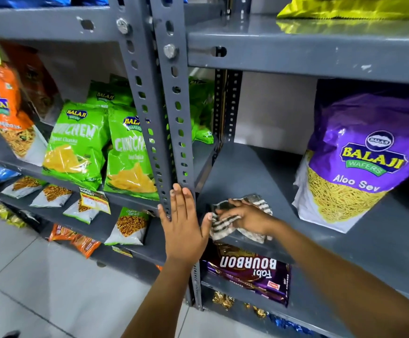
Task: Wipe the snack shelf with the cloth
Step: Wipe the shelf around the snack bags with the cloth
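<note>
A grey metal snack shelf [252, 167] runs across the middle right of the head view. My right hand [246, 217] presses a black-and-white striped cloth [225, 226] onto the shelf's front left corner and grips it. My left hand [182, 225] lies flat, fingers together, against the slotted grey upright post [171, 132] beside that corner, holding nothing. A purple Balaji Aloo Sev bag [359, 162] stands on the same shelf, to the right of the cloth and apart from it.
Green Balaji Crunchem bags [76, 145] and an orange bag [6, 111] fill the left rack. A Bourbon biscuit pack [249, 272] lies on the shelf below. A yellow bag [354, 7] sits on the shelf above. Small snack packets [128, 226] line lower left shelves over a tiled floor [52, 284].
</note>
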Motion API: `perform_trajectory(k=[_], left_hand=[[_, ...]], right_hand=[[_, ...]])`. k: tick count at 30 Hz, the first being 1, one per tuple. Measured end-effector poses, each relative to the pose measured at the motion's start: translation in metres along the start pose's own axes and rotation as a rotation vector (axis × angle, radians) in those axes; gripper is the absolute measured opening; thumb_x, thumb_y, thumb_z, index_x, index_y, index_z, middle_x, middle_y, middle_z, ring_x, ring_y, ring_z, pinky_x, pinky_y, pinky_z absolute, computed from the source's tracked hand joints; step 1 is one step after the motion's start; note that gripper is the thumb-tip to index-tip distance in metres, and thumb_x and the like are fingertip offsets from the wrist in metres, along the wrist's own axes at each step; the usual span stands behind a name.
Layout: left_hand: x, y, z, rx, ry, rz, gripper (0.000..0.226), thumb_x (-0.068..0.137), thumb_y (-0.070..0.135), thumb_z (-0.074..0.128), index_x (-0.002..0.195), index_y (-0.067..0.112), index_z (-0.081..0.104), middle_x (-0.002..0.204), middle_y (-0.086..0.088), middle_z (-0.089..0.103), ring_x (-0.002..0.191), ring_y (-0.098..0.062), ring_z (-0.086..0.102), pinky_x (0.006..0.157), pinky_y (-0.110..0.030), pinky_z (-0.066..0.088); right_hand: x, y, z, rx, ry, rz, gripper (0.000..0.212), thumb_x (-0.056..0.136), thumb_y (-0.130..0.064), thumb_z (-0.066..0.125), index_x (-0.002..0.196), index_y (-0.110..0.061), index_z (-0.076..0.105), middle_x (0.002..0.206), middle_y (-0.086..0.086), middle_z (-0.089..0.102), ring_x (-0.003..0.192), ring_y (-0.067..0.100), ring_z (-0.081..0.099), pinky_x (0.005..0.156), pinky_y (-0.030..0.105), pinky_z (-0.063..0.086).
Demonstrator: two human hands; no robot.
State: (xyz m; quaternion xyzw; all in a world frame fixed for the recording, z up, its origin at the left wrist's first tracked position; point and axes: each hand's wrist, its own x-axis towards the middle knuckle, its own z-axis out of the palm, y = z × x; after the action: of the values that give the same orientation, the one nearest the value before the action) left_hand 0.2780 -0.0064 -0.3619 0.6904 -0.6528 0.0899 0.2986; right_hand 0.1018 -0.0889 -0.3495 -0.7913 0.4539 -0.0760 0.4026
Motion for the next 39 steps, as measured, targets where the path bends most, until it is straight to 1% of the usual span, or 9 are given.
perform_trajectory(k=[5, 8, 12, 16, 19, 23, 27, 36, 39], left_hand=[[-0.001, 0.004, -0.01, 0.029, -0.046, -0.005, 0.069, 0.093, 0.056, 0.007, 0.142, 0.015, -0.018, 0.149, -0.013, 0.007, 0.138, -0.028, 0.007, 0.107, -0.05, -0.002], [-0.005, 0.014, -0.014, 0.008, -0.054, -0.046, 0.069, 0.093, 0.056, 0.007, 0.142, 0.014, -0.017, 0.15, -0.013, 0.006, 0.138, -0.027, 0.004, 0.109, -0.043, -0.01], [-0.015, 0.033, -0.012, -0.033, -0.079, -0.032, 0.067, 0.094, 0.053, 0.007, 0.146, 0.014, -0.006, 0.153, -0.012, 0.006, 0.141, -0.018, -0.012, 0.111, -0.039, -0.01], [-0.03, 0.042, -0.001, -0.027, -0.162, 0.177, 0.062, 0.095, 0.048, 0.007, 0.144, 0.01, 0.011, 0.153, -0.01, 0.007, 0.142, -0.017, -0.005, 0.112, -0.035, -0.004], [-0.02, 0.053, 0.007, -0.118, -0.188, 0.133, 0.07, 0.093, 0.052, 0.004, 0.144, 0.005, 0.016, 0.152, -0.01, 0.006, 0.142, -0.02, 0.004, 0.113, -0.032, -0.005], [0.001, 0.073, 0.019, -0.125, -0.408, -0.004, 0.078, 0.085, 0.054, 0.002, 0.145, 0.006, 0.014, 0.156, -0.01, 0.007, 0.143, -0.023, 0.001, 0.115, -0.039, -0.002], [0.013, 0.093, 0.035, -0.04, -0.566, 0.028, 0.057, 0.099, 0.039, 0.016, 0.146, 0.008, 0.013, 0.157, -0.009, 0.007, 0.143, -0.023, -0.002, 0.116, -0.041, -0.002], [0.008, 0.127, 0.062, 0.096, -0.626, 0.12, 0.058, 0.099, 0.038, 0.016, 0.146, 0.006, 0.004, 0.157, -0.009, 0.001, 0.143, -0.021, -0.003, 0.116, -0.04, -0.002], [0.007, 0.127, 0.063, 0.104, -0.631, 0.121, 0.058, 0.098, 0.038, 0.015, 0.146, 0.008, 0.003, 0.157, -0.007, 0.0, 0.143, -0.02, -0.003, 0.116, -0.04, -0.002]], right_hand=[[-0.036, 0.002, -0.033, 0.181, -0.236, 0.086, 0.045, 0.083, 0.005, 0.056, 0.116, -0.026, 0.058, 0.136, -0.002, 0.05, 0.129, 0.023, 0.044, 0.109, 0.033, 0.035], [-0.025, -0.012, -0.04, 0.343, -0.016, 0.079, 0.042, 0.084, 0.002, 0.056, 0.121, -0.017, 0.056, 0.136, 0.009, 0.053, 0.129, 0.027, 0.045, 0.108, 0.033, 0.034], [-0.012, -0.009, -0.009, -0.009, -0.013, -0.004, 0.044, 0.082, -0.014, 0.064, 0.124, -0.024, 0.055, 0.147, -0.006, 0.039, 0.141, 0.017, 0.016, 0.119, 0.041, 0.011], [-0.039, 0.006, -0.008, -0.014, -0.031, -0.025, 0.049, 0.074, 0.001, 0.066, 0.119, -0.02, 0.06, 0.145, -0.001, 0.042, 0.138, 0.017, 0.024, 0.109, 0.025, 0.019], [-0.063, 0.018, -0.006, -0.021, 0.009, -0.019, 0.049, 0.072, 0.004, 0.064, 0.114, -0.021, 0.063, 0.142, -0.003, 0.046, 0.137, 0.014, 0.027, 0.104, 0.018, 0.018], [-0.096, 0.032, -0.011, -0.004, 0.073, 0.016, 0.046, 0.071, 0.007, 0.064, 0.109, -0.02, 0.067, 0.135, -0.004, 0.056, 0.136, 0.012, 0.03, 0.105, 0.016, 0.019], [-0.118, 0.043, -0.015, 0.02, 0.126, 0.022, 0.047, 0.069, 0.012, 0.06, 0.107, -0.016, 0.068, 0.132, -0.001, 0.058, 0.134, 0.011, 0.03, 0.105, 0.016, 0.019], [-0.182, 0.1, -0.032, 0.164, 0.166, 0.127, 0.054, 0.065, 0.022, 0.056, 0.099, -0.016, 0.071, 0.129, 0.004, 0.06, 0.126, 0.003, 0.033, 0.107, 0.021, 0.025], [-0.211, 0.113, -0.042, 0.367, 0.17, 0.17, 0.06, 0.066, 0.028, 0.055, 0.074, -0.029, 0.075, 0.129, 0.004, 0.055, 0.109, -0.007, 0.055, 0.097, 0.016, 0.043]])
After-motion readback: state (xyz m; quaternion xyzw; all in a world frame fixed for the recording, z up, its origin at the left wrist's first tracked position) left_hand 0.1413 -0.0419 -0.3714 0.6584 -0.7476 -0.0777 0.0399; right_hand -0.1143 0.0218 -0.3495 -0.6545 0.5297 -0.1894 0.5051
